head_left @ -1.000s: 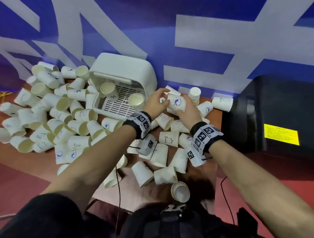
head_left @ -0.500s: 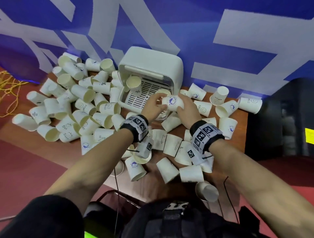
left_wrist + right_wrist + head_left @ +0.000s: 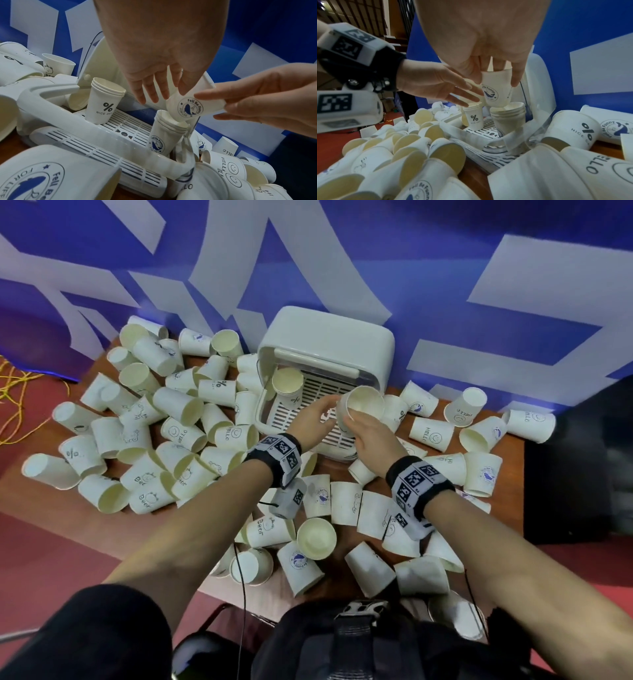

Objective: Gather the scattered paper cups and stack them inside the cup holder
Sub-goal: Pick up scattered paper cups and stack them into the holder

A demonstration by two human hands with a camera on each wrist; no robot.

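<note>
Left wrist view shows the right hand [image 3: 267, 97] pinching a whale-print cup [image 3: 190, 106], tilted, its base just entering the stack [image 3: 164, 135] at 6 o'clock inside the cup holder [image 3: 325, 350]. Left hand [image 3: 154, 83] hovers beside it with relaxed fingers, holding nothing.

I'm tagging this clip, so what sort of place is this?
Probably an indoor event or demo space, not a home: a big blue wall banner with white lettering, red floor, and a wooden table strewn with paper cups.
</note>
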